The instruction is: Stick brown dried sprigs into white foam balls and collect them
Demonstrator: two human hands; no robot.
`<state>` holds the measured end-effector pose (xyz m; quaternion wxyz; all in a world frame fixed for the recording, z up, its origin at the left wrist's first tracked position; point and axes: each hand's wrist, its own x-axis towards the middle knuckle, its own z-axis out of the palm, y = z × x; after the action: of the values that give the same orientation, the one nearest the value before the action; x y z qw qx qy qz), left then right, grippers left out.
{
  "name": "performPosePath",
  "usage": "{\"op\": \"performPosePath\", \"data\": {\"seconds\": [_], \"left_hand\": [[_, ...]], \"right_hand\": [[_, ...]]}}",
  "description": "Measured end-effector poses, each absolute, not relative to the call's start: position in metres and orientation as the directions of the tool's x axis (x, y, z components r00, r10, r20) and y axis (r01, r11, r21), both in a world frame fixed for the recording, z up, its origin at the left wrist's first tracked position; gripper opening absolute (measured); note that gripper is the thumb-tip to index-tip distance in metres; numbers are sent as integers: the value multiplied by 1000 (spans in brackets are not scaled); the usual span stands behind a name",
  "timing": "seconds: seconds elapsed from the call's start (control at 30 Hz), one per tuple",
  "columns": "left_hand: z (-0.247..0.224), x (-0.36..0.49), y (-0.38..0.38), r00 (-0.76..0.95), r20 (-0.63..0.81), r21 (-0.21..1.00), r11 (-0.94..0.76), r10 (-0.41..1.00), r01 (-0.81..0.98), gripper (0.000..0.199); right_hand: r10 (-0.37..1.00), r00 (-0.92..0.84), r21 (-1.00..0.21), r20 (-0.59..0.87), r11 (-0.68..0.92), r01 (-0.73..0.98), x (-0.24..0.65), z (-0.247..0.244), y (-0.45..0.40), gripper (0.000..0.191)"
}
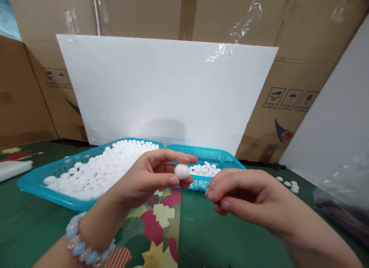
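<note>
My left hand [155, 170], with a beaded bracelet [79, 247] at the wrist, pinches a small white ball [182, 171] between thumb and fingers. To its right, my right hand [245, 193] is curled, thumb against the fingertips; whatever it may hold is hidden. Behind my left hand is a blue basket [62, 199] heaped with white balls [100, 174]. A second blue basket [230, 160], partly covered by my hands, holds fewer white balls [206, 169], and a small reddish mark shows among them.
Several loose white balls [288, 183] lie on the green surface [198, 237] at right. A patterned sheet [152, 229] lies in front of the baskets. A white board [173, 87] leans on cardboard boxes [305, 37] behind. Clear plastic [334, 199] lies at right; a white object [14, 169] at left.
</note>
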<state>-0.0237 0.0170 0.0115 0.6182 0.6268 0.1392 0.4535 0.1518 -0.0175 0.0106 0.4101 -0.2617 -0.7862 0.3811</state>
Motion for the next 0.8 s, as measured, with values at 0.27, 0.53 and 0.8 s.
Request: {"op": "performPosePath", "data": {"seconds": [0.27,0.53,0.8], "left_hand": [[11,-17,13,560,351,917,-156,750,-366,16],[8,-13,14,595,255,960,-127,762,-249,14],[8,-8,8,588,269,946,-95,762,-310,19]], "right_hand": [[781,-515,-919,352,393,-32,153,9,-17,23],[769,-351,-810,534,584,47,156,4,-19,11],[726,-334,-740,602,664,110,154,7,-19,10]]}}
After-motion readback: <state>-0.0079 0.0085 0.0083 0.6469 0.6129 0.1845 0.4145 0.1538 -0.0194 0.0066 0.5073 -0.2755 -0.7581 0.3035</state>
